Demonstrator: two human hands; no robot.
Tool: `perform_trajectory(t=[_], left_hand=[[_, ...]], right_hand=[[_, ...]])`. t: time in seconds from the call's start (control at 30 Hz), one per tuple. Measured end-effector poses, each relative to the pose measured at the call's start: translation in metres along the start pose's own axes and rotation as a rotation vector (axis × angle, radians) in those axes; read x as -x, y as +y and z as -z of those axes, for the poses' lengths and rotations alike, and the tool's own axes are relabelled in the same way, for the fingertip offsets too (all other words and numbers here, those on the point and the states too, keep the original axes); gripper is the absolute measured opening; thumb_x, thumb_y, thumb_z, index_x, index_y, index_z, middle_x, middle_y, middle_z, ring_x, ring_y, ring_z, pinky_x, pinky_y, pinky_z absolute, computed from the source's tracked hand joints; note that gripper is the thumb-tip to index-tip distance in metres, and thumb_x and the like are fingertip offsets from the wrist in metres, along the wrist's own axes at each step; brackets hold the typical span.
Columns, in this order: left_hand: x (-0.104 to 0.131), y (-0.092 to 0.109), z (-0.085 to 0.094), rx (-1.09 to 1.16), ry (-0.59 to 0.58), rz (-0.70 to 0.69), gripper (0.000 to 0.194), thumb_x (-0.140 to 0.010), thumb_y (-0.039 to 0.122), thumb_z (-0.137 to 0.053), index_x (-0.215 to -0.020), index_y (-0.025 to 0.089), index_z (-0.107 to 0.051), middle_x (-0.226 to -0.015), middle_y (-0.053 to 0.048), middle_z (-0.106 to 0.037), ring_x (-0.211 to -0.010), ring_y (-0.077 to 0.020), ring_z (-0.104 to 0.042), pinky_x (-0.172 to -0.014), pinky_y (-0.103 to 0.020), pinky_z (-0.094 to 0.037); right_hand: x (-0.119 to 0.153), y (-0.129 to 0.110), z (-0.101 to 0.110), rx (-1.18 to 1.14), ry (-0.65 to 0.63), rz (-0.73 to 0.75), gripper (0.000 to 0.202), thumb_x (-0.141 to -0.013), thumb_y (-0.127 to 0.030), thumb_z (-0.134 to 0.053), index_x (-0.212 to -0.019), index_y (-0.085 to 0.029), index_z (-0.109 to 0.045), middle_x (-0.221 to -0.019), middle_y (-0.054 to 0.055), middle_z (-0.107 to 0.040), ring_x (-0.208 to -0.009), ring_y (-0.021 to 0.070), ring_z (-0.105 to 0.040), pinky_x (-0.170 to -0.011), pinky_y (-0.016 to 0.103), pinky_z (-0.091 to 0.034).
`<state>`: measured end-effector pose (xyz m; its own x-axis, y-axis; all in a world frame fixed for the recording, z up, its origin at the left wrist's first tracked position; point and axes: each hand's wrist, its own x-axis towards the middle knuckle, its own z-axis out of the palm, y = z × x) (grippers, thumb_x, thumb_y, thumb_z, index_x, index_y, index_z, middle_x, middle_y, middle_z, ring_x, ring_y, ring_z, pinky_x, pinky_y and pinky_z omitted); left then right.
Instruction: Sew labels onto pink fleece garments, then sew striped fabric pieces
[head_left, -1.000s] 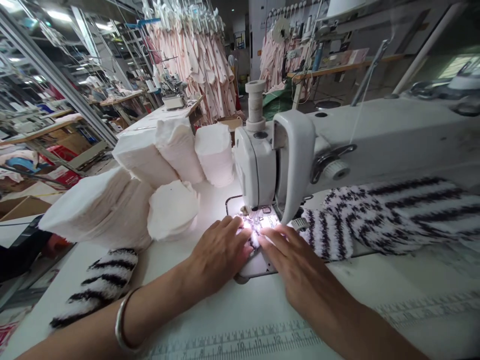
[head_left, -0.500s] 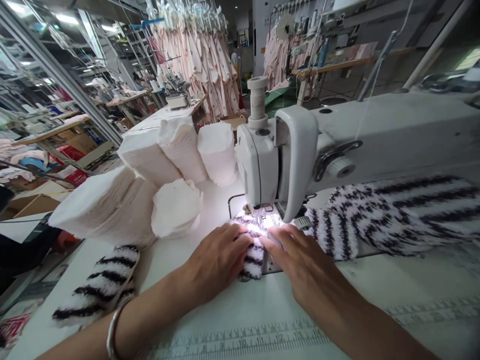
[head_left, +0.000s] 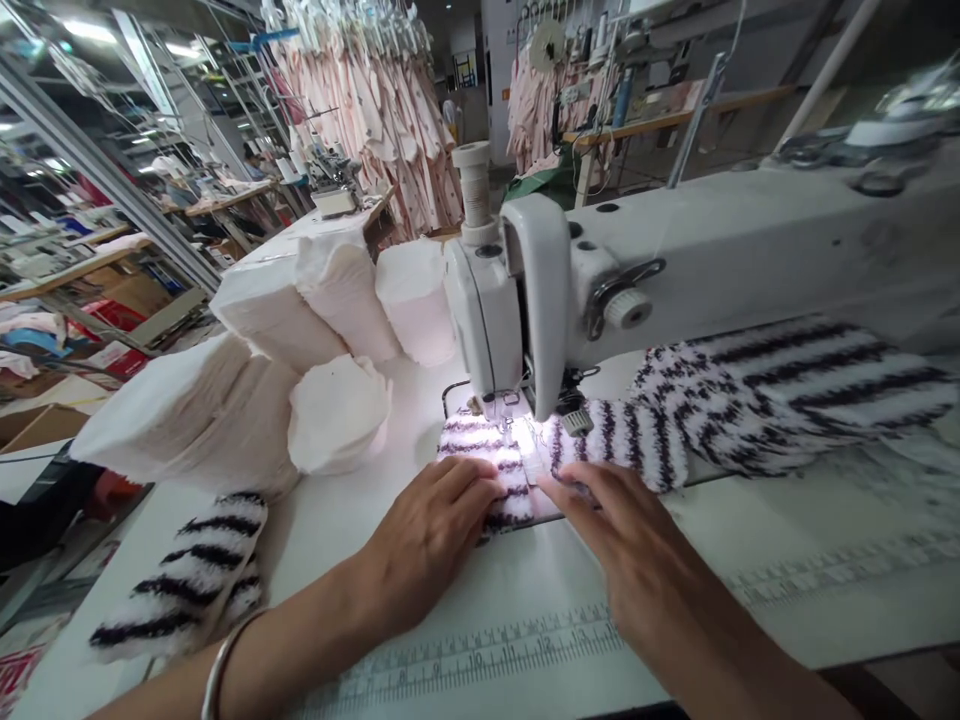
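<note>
A small piece of black-and-white striped plush fabric (head_left: 469, 437) lies under the needle area of a white sewing machine (head_left: 487, 320). My left hand (head_left: 431, 525) presses down on this piece, its fingers close together at the right edge. My right hand (head_left: 634, 535) rests just right of the metal needle plate, fingers apart, fingertips by the plate and the near edge of another striped plush piece (head_left: 615, 440). The underside of my left fingers is hidden. Bright machine light washes out the presser foot (head_left: 517, 425).
Stacks of white fabric pieces (head_left: 180, 415) stand left of the machine. Striped plush pieces (head_left: 176, 580) lie by my left forearm, with a larger striped heap (head_left: 787, 390) under the machine arm. A printed ruler (head_left: 480, 660) runs along the front; pink garments (head_left: 397, 130) hang behind.
The small striped piece now shows more to the left of the needle. My right hand has drawn back slightly from the needle, while my left stays on the fabric. The camera view has shifted.
</note>
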<state>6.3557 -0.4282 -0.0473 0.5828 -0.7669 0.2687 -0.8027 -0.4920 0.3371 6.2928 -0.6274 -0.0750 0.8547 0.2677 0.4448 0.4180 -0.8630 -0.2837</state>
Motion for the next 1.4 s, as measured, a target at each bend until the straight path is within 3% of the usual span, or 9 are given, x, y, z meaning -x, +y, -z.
perform_trajectory(t=[0.17, 0.3, 0.53, 0.73, 0.9, 1.13, 1.27, 1.4], left_hand=[[0.008, 0.005, 0.0, 0.002, -0.011, -0.004, 0.018, -0.09, 0.011, -0.044, -0.104, 0.016, -0.055, -0.112, -0.007, -0.057, -0.103, -0.0184, -0.053, -0.086, -0.036, -0.049], [0.008, 0.006, -0.002, -0.014, -0.021, -0.02, 0.02, -0.091, 0.011, -0.043, -0.107, 0.015, -0.055, -0.114, -0.009, -0.056, -0.108, -0.0188, -0.051, -0.09, -0.036, -0.048], [0.001, -0.001, -0.002, -0.069, -0.024, -0.034, 0.021, -0.09, 0.012, -0.044, -0.109, 0.014, -0.054, -0.114, -0.011, -0.056, -0.108, -0.0206, -0.052, -0.09, -0.038, -0.049], [-0.007, -0.016, -0.002, -0.148, 0.015, -0.088, 0.026, -0.09, 0.011, -0.041, -0.114, 0.014, -0.05, -0.114, -0.012, -0.057, -0.102, -0.0205, -0.054, -0.085, -0.038, -0.051], [-0.011, -0.033, -0.009, -0.243, 0.073, -0.101, 0.031, -0.088, 0.008, -0.041, -0.119, 0.014, -0.046, -0.096, -0.009, -0.061, -0.085, -0.0175, -0.056, -0.073, -0.033, -0.052], [-0.023, -0.044, -0.007, -0.359, 0.203, -0.168, 0.008, -0.087, 0.012, -0.045, -0.093, 0.017, -0.047, -0.085, -0.006, -0.055, -0.083, -0.0187, -0.053, -0.066, -0.031, -0.047], [-0.024, -0.035, 0.0, -0.418, 0.138, -0.052, 0.005, -0.085, 0.012, -0.047, -0.084, 0.017, -0.046, -0.078, -0.005, -0.052, -0.073, -0.019, -0.05, -0.06, -0.03, -0.043], [-0.019, -0.03, 0.0, -0.43, 0.049, -0.008, 0.011, -0.084, 0.007, -0.042, -0.088, 0.016, -0.047, -0.078, -0.004, -0.052, -0.071, -0.018, -0.049, -0.061, -0.03, -0.043]], right_hand=[[0.017, -0.023, -0.011, 0.061, 0.029, -0.059, 0.062, -0.075, 0.007, -0.026, -0.125, -0.019, -0.05, -0.117, 0.01, -0.05, -0.11, 0.0238, -0.046, -0.083, 0.039, -0.045], [0.015, -0.03, -0.019, 0.153, 0.07, -0.058, 0.058, -0.074, 0.006, -0.028, -0.122, -0.015, -0.053, -0.113, 0.011, -0.053, -0.106, 0.0258, -0.049, -0.074, 0.038, -0.046], [-0.005, -0.021, -0.019, 0.139, 0.079, -0.015, 0.049, -0.076, 0.005, -0.029, -0.11, -0.011, -0.06, -0.106, 0.013, -0.055, -0.103, 0.0273, -0.05, -0.076, 0.04, -0.047], [-0.025, -0.006, -0.015, 0.085, -0.027, 0.015, 0.048, -0.075, 0.002, -0.033, -0.111, -0.015, -0.059, -0.097, 0.01, -0.055, -0.094, 0.0258, -0.051, -0.074, 0.041, -0.049], [-0.034, -0.002, -0.014, 0.138, -0.044, 0.019, 0.053, -0.074, 0.004, -0.028, -0.112, -0.017, -0.059, -0.093, 0.009, -0.055, -0.079, 0.0219, -0.051, -0.065, 0.039, -0.049], [-0.022, -0.016, -0.019, 0.049, 0.031, -0.037, 0.046, -0.072, 0.003, -0.032, -0.102, -0.019, -0.06, -0.098, 0.009, -0.054, -0.099, 0.0253, -0.05, -0.077, 0.041, -0.045], [-0.006, -0.021, -0.023, 0.072, 0.053, -0.014, 0.053, -0.072, 0.003, -0.032, -0.115, -0.019, -0.055, -0.114, 0.01, -0.051, -0.11, 0.0264, -0.046, -0.082, 0.041, -0.044], [0.009, -0.019, -0.028, 0.085, 0.075, 0.044, 0.051, -0.077, 0.002, -0.031, -0.117, -0.02, -0.056, -0.116, 0.01, -0.051, -0.113, 0.0264, -0.045, -0.083, 0.038, -0.043]])
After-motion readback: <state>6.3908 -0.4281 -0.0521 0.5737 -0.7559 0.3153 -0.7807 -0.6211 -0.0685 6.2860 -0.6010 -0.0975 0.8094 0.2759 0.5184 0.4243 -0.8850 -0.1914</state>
